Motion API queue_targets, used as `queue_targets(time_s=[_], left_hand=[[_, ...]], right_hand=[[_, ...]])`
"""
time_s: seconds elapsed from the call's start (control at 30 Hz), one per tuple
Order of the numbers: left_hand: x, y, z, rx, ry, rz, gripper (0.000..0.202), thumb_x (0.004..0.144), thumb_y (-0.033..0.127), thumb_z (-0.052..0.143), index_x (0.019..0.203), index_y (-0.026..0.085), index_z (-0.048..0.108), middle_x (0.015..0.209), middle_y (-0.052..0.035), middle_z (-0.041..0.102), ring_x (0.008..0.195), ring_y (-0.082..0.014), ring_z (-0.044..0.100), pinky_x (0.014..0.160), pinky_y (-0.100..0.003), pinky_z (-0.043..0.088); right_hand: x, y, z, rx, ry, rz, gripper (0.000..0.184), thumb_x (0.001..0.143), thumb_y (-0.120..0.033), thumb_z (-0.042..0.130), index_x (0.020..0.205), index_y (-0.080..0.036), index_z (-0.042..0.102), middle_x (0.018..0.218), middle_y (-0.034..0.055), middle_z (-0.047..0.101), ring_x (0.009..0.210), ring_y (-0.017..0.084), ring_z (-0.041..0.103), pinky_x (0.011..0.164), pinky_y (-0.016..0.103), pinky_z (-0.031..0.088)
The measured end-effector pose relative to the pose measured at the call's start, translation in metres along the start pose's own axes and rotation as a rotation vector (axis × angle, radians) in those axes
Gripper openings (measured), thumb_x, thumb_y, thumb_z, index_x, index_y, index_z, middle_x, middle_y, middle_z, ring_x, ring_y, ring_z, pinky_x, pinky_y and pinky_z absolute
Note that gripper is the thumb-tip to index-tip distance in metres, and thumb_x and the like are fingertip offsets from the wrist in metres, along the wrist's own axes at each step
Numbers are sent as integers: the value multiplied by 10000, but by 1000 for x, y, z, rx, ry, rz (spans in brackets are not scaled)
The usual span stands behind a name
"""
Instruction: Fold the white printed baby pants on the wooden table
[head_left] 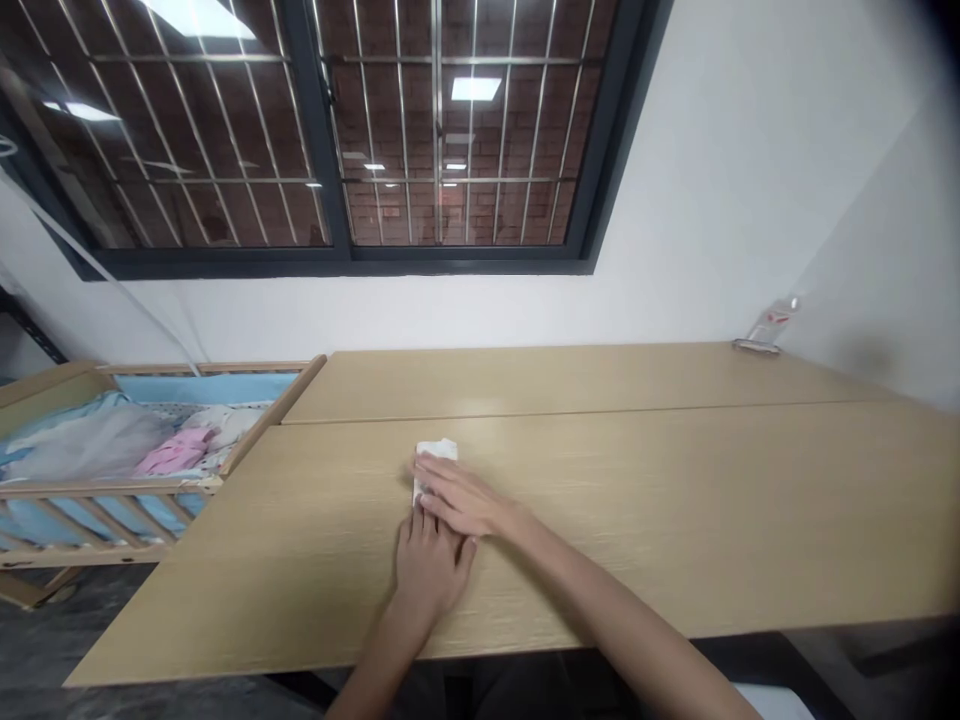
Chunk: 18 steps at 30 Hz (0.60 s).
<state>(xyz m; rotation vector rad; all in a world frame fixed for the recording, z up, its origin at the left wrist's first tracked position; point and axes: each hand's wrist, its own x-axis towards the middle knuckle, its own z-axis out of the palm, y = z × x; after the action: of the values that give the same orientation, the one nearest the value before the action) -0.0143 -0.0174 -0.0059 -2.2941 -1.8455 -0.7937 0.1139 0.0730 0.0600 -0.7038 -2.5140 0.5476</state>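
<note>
A small white piece of folded tissue (437,449) lies flat on the wooden table, and its far end shows past my fingers. My right hand (459,497) rests across it from the right, palm down with the fingers stretched out. Just below, my left hand (429,562) lies palm down on the tabletop, its extended fingertips at the tissue's near end. The two hands touch, the right one partly over the left fingertips. Most of the tissue is hidden beneath them.
The pale wooden table (645,520) has a seam running across it. A clear plastic bottle (776,318) stands in the far right corner beside a flat dark-edged object (756,347). To the left is a wooden crib (105,490) with bedding. A barred window (450,130) is behind.
</note>
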Motion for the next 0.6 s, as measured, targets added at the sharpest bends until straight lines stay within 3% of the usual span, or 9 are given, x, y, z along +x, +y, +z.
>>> queue_targets(time_s=[0.17, 0.27, 0.43, 0.6], left_hand=[[-10, 8, 7, 27, 18, -23, 542, 973, 444, 449, 1364, 104, 607, 1366, -234, 612, 1321, -400, 500, 1072, -566, 403], [-9, 6, 6, 13, 54, -28, 612, 980, 474, 427, 1439, 82, 522, 1457, -250, 538, 1388, -395, 443, 1072, -561, 406], [-10, 5, 11, -9, 89, -51, 668, 971, 485, 445, 1541, 141, 394, 1548, -217, 452, 1424, -388, 414, 1085, -557, 393], [-11, 5, 15, -17, 84, -40, 672, 967, 477, 453, 1543, 138, 381, 1550, -221, 446, 1426, -394, 404, 1089, -562, 381]], right_hand=[[-5, 8, 11, 42, -197, 18, 501, 1068, -487, 360, 1553, -364, 386, 1621, -44, 357, 1526, 190, 285, 1282, 419, 164], [2, 33, 5, 51, -172, 43, 500, 1056, -490, 405, 1533, -341, 428, 1617, -34, 356, 1521, 194, 296, 1285, 411, 177], [21, 74, -5, 20, -89, 130, 528, 1030, -537, 450, 1512, -323, 470, 1607, -20, 379, 1517, 201, 305, 1289, 419, 171], [25, 86, 3, -18, -64, 129, 569, 1039, -552, 402, 1543, -288, 426, 1631, 1, 341, 1536, 199, 254, 1291, 421, 141]])
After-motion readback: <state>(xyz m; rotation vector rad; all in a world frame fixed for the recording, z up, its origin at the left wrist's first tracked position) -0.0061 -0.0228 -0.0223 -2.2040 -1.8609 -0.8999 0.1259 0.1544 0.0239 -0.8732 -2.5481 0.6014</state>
